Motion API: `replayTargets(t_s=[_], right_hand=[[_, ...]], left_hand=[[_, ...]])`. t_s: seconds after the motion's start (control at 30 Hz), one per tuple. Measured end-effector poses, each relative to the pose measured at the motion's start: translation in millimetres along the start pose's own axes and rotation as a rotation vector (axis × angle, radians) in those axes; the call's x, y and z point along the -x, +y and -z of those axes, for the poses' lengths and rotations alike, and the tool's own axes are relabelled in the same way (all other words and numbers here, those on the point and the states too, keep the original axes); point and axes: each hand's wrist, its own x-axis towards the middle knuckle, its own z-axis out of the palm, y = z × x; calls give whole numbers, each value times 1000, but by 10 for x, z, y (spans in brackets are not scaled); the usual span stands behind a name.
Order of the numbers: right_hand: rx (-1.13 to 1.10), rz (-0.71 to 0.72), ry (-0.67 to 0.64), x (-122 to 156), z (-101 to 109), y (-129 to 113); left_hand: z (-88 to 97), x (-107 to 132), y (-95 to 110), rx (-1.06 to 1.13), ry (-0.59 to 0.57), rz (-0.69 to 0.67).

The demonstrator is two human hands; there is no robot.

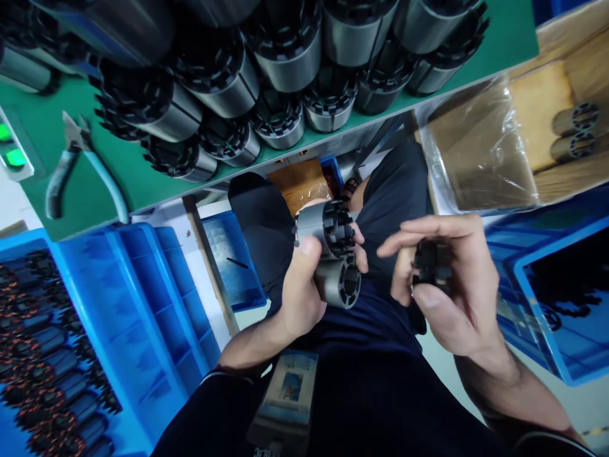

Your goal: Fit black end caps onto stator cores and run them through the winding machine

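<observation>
My left hand [304, 285] is closed around two metal motor cores over my lap. The upper motor core [311, 222] has a black toothed plastic end piece [339, 228] on its right end. Below it, the lower motor core [328, 282] is bare, and its slotted end ring faces right. To the right, apart from the cores, my right hand [457, 285] is curled around a small black plastic end piece [431, 263]. Its fingers hide part of that piece.
Many cores with black end pieces [280, 63] stand on the green bench [157, 197], with pliers [78, 152] at left. Blue crates [143, 304] flank me. One at right holds black parts [566, 279]. Two bare cores [566, 149] lie in the cardboard box [485, 152].
</observation>
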Motion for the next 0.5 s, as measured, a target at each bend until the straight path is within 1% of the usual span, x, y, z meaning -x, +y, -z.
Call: replayTargets(t_s=[0.07,0.17,0.27,0.33,0.43,0.5], right_hand=[[-49,-37,-15,37,-59,19],[55,7,-38,30,-142,-5],[121,72,-38,-5,-197,-42],[58,86,-25,-13,-237,-43],[-48,103,22,-4,-309,-11],[-45,112,41,2,-343,13]], left_hand=[[-56,-50,60,15,27,46],[-86,-88,90,20,82,47],[-98,-86,66,2,110,-57],[-111,-75,54,-20,135,-134],[-134,-61,52,-14,199,-179],[-144,-70,46,-16,234,-192]])
